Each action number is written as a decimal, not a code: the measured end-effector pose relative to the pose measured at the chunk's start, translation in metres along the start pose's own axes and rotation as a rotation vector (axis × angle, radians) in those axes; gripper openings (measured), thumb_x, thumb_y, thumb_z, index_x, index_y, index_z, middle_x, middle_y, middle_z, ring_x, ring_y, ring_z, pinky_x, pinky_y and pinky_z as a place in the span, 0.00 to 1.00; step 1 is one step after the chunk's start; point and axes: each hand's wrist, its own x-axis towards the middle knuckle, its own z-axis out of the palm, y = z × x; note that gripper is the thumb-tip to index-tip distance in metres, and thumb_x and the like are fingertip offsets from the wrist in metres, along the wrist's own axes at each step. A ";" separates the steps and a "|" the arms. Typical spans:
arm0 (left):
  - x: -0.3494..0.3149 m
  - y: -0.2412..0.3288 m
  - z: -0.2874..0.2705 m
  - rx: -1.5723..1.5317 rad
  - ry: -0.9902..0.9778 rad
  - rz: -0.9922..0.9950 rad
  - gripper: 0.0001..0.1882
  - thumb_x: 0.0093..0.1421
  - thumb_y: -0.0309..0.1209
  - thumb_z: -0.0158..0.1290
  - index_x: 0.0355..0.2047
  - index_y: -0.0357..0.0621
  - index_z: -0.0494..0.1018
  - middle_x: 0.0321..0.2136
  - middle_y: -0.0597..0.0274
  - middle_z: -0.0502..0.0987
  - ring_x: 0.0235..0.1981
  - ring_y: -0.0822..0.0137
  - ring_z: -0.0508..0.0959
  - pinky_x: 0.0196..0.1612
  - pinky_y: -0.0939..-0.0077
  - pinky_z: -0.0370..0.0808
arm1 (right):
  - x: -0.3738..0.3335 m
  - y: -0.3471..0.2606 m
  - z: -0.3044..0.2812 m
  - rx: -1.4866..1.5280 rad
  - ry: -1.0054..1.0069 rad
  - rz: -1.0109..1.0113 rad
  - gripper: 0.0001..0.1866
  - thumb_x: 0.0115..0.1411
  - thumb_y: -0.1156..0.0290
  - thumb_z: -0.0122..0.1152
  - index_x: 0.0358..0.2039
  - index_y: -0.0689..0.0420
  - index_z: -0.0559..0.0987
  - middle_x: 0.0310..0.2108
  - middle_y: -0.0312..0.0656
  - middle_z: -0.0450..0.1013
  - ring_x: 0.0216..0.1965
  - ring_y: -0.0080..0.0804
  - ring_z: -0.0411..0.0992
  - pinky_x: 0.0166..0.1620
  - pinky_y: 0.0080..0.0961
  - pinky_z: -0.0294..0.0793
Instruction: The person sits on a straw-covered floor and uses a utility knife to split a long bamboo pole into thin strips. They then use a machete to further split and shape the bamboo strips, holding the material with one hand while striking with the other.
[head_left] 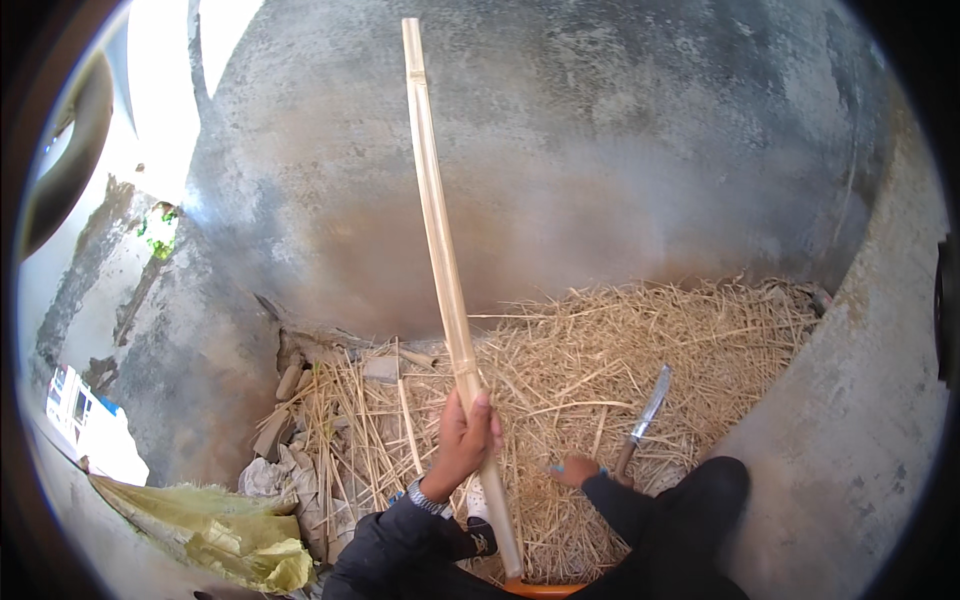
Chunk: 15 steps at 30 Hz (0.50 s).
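Clock read from the left hand, twelve pointing away from the person.

Nearest: an orange edge (pixel 545 590) at five, mostly cut off by the frame. The lower end of the bamboo length (pixel 440 230) meets it in view; contact cannot be told.

Left hand (pixel 462 445): fingers and thumb closed round the bamboo in its lower part. The piece rises past the fist to just short of twelve; nodes visible, upper end free.

Right hand (pixel 578 470): at three, low over the straw (pixel 700 320), fingers blurred. Cannot tell whether it grips anything; a small bluish patch shows at the fingertips. Just beside it, on its three-o'clock side, is the handle of a knife (pixel 650 402), blade pointing toward one.

Farther: the straw bed spreads toward two; a yellow-green sack (pixel 220 535) lies crumpled at eight; a grey wall (pixel 600 150) stands across twelve.

Step in hand, judged: one-handed holding of the bamboo, the knife apart from it. Next move, judged: any turning or lowering calls for a firm left grip, since the long upper part is unsupported; use of the knife would call for the right hand on its handle.
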 end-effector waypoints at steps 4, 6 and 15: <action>0.024 -0.035 -0.010 -0.031 0.004 0.074 0.11 0.70 0.37 0.40 0.42 0.41 0.58 0.21 0.61 0.71 0.18 0.74 0.74 0.21 0.82 0.73 | -0.008 0.033 0.055 -0.025 0.156 -0.008 0.32 0.54 0.40 0.55 0.29 0.62 0.82 0.28 0.53 0.76 0.34 0.51 0.76 0.40 0.44 0.73; 0.029 -0.057 -0.023 -0.041 0.035 0.069 0.12 0.70 0.37 0.40 0.43 0.40 0.58 0.24 0.58 0.72 0.19 0.72 0.75 0.24 0.81 0.75 | -0.007 0.035 0.062 0.031 0.364 -0.017 0.28 0.54 0.44 0.58 0.27 0.62 0.81 0.27 0.53 0.75 0.33 0.52 0.74 0.40 0.45 0.72; 0.060 -0.068 -0.023 -0.179 0.156 0.133 0.16 0.70 0.37 0.39 0.49 0.36 0.57 0.34 0.52 0.76 0.23 0.70 0.79 0.27 0.81 0.77 | 0.003 0.094 -0.002 0.320 0.790 0.571 0.21 0.47 0.60 0.68 0.35 0.62 0.74 0.40 0.56 0.69 0.40 0.53 0.71 0.47 0.44 0.69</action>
